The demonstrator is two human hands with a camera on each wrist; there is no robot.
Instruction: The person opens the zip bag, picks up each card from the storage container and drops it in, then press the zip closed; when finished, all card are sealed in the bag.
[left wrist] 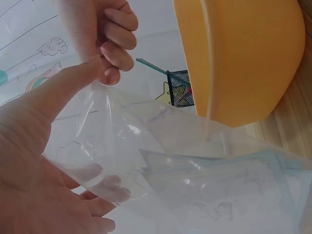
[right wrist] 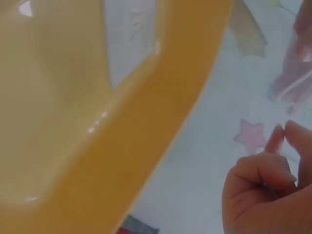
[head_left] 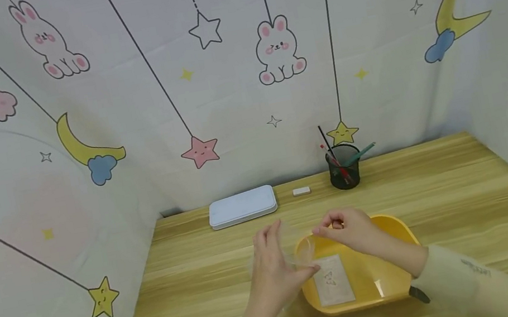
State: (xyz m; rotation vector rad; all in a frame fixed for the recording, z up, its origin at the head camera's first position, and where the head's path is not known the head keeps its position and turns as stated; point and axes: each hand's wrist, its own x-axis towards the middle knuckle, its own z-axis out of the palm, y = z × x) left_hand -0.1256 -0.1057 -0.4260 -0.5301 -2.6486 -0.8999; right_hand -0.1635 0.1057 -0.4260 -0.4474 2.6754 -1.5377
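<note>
My left hand [head_left: 274, 271] holds a clear plastic bag [left wrist: 126, 141], its fingers showing through the film in the left wrist view and its thumb stretched along the top edge. Inside the bag lie several pale, blue-edged cards [left wrist: 219, 190] with faint drawings. My right hand [head_left: 348, 229] pinches the bag's upper edge between thumb and forefinger, the other fingers curled in. Both hands are over the left part of a yellow plastic basin [head_left: 379, 261]. Within the basin, by its left wall, rests a light card [head_left: 333, 280] with a small drawing on it.
At the back of the wooden table [head_left: 194, 282] lie a white flat case [head_left: 242, 207] and a small white eraser-like block [head_left: 301, 191]. A black mesh pen holder [head_left: 343, 168] with pens stands right of them. Cartoon-printed cloth [head_left: 243, 98] encloses the back and sides.
</note>
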